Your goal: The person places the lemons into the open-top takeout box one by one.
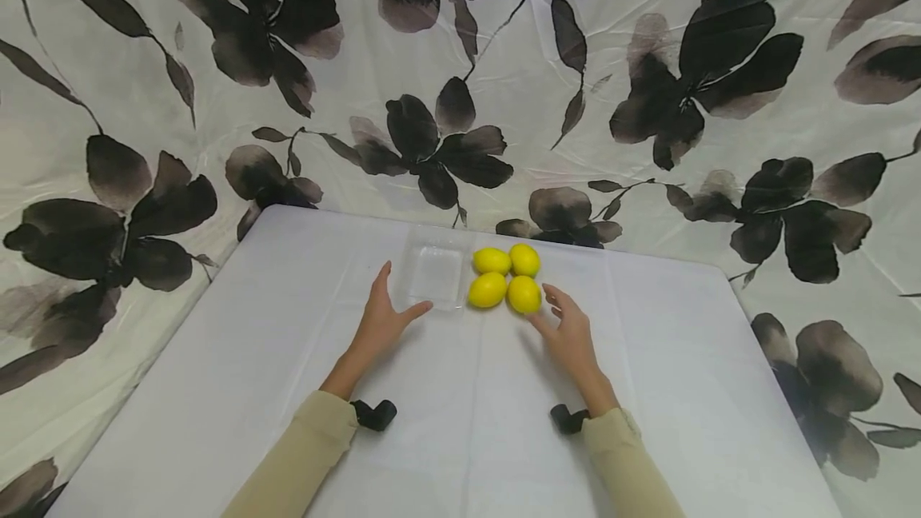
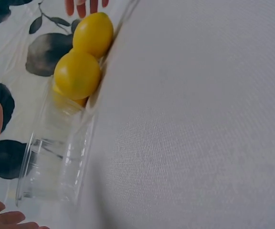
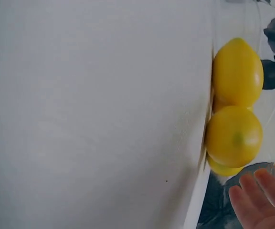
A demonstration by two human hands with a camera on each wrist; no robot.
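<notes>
Several yellow lemons [image 1: 524, 295] sit in a tight cluster near the back of the table. Directly left of them is a clear plastic container [image 1: 435, 268] with nothing inside. My left hand [image 1: 383, 324] is at the container's left side, thumb and fingers spread wide, the thumb by its front edge. Beside the front right lemon, my right hand [image 1: 573, 336] has its fingers loosely bent, fingertips right at the fruit. In the left wrist view the lemons [image 2: 78, 74] overlap beyond the container. The right wrist view shows the right fingers [image 3: 266, 191] apart, just past the lemons.
A white cloth covers the table [image 1: 460, 438]. Behind it and at its sides hangs a pale fabric [image 1: 547, 86] printed with dark flowers. A black wrist device [image 1: 376, 416] is on the left wrist, and another black device [image 1: 569, 420] on the right.
</notes>
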